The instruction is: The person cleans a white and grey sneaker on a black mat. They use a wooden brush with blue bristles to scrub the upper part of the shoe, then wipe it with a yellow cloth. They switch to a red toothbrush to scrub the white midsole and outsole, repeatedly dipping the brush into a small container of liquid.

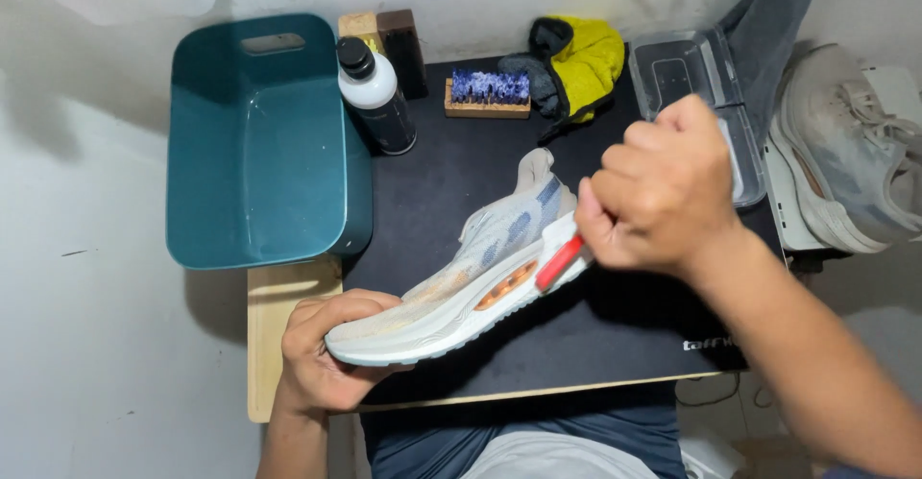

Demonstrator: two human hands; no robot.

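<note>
White shoe (480,268) sat tilted in the middle of the frame, above the black surface (461,172). The left hand (322,354) gripped its toe. The right hand (663,196) had its fingers closed around a red brush (559,262) touching the shoe's heel.

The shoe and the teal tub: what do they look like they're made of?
Shoe: upper looks like woven knit fabric, matte and stained; the thick white sole looks like foam or rubber, smooth with moulded lines. Teal tub: probably hard plastic, since its glossy inside throws reflections and it has a moulded handle slot.
</note>
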